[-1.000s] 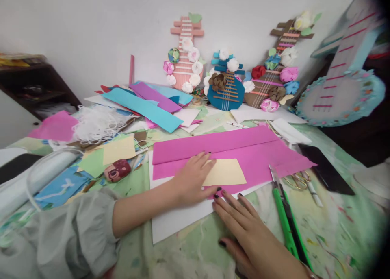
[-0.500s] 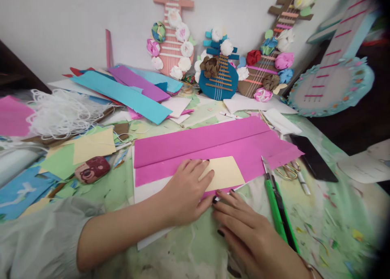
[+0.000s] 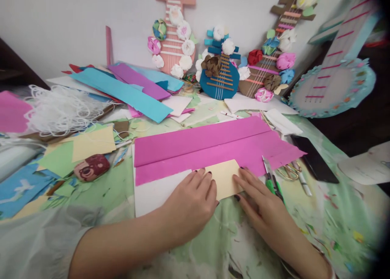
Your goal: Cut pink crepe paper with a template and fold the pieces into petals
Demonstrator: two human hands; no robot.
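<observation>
A small cream paper [image 3: 224, 177] lies across the lower edge of the magenta paper [image 3: 195, 142]. My left hand [image 3: 191, 203] bends its fingers over the left part of the cream paper, with the thumb near its bottom edge. At its right end, my right hand [image 3: 263, 208] touches the paper with stretched fingers, thumb apart from them. Beneath the magenta sheet shows a white board [image 3: 161, 191]. Just beyond my right hand lie green-handled scissors [image 3: 270, 181], their handles mostly covered by that hand.
To the right lie a black phone [image 3: 317, 161], gold-handled scissors [image 3: 288, 172] and a white pen [image 3: 302, 181]. White cord [image 3: 61, 112], paper strips [image 3: 122, 94] and a maroon case [image 3: 92, 168] are on the left. Decorated paper instruments [image 3: 219, 79] stand along the wall.
The cream paper's near edge has shifted toward me, past the magenta edge. My right hand has moved up and right to its right end, over the green scissors' handles. My left fingers have curled more.
</observation>
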